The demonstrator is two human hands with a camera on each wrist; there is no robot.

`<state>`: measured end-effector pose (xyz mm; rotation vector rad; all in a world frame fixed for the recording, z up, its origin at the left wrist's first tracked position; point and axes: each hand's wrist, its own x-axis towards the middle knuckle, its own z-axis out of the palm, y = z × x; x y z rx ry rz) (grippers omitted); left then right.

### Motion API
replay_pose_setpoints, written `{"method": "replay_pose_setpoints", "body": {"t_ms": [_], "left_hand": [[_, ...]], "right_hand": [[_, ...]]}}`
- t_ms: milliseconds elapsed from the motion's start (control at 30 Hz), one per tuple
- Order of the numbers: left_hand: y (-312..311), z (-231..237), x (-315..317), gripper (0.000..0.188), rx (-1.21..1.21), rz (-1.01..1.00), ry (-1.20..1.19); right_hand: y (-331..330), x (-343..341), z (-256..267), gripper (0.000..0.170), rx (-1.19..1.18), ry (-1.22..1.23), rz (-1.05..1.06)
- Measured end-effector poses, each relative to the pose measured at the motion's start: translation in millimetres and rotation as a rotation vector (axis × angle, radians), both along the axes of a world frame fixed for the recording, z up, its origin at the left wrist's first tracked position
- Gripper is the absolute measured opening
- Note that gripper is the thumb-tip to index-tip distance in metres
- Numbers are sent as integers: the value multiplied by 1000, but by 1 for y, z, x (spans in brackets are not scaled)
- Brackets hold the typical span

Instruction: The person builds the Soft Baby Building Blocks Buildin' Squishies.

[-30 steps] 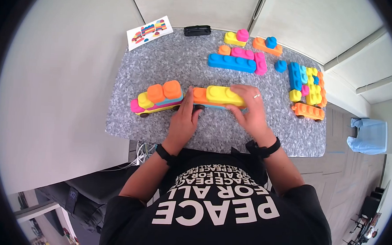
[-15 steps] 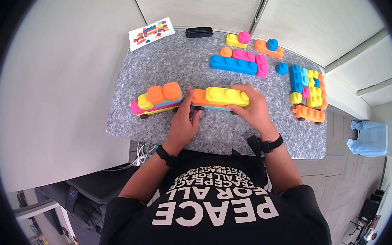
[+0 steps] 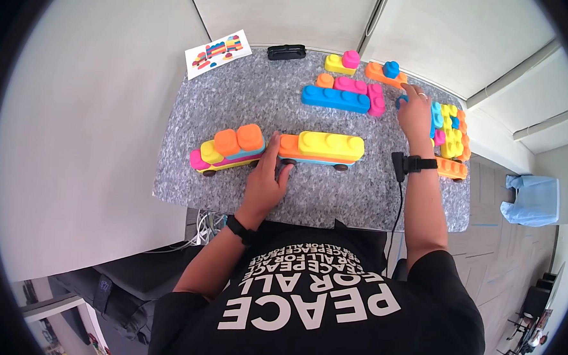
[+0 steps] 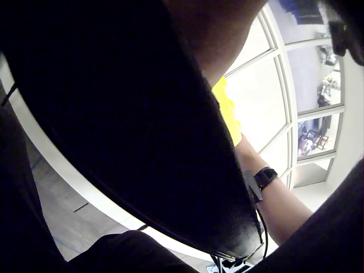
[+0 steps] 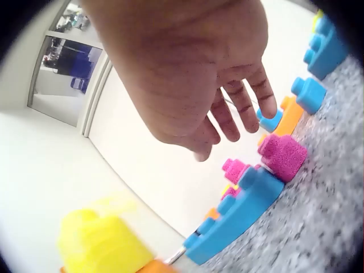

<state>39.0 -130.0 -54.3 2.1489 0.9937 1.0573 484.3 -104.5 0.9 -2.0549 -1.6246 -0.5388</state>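
Observation:
In the head view my left hand (image 3: 263, 186) stands with straight fingers at the left end of a wheeled block wagon (image 3: 288, 153), in the gap behind a block truck (image 3: 209, 167). A long yellow block (image 3: 330, 144) sits on top of the wagon, over an orange layer. My right hand (image 3: 415, 120) is above the table's right side, partly covering a small blue block (image 3: 401, 102). Seen from the right wrist, the right hand (image 5: 193, 74) has loosely extended fingers and an empty palm; the small blue block (image 5: 310, 94) shows beyond the fingertips.
A long blue block (image 3: 335, 99) lies with pink and orange ones at the back middle. Behind are a yellow block (image 3: 340, 65) with a pink top and an orange block (image 3: 386, 75) with a blue top. More blocks (image 3: 453, 138) crowd the right edge. A picture card (image 3: 218, 53) lies back left.
My right hand has let go of the wagon's yellow block and moved right and back, to the small blue block. The left hand has stayed at the wagon's left end.

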Motion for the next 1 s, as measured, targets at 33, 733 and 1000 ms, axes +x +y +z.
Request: {"method": "replay_pose_setpoints", "body": {"t_ms": [33, 733, 1000], "left_hand": [[0, 0, 0, 80, -1, 3, 2], [-4, -2, 2, 83, -75, 45, -99], [-2, -3, -1, 76, -45, 40, -14]], "right_hand": [[4, 12, -9, 42, 19, 20, -1], [-17, -226, 72, 29, 15, 597, 899], [-11, -226, 57, 23, -200, 573, 865]]}}
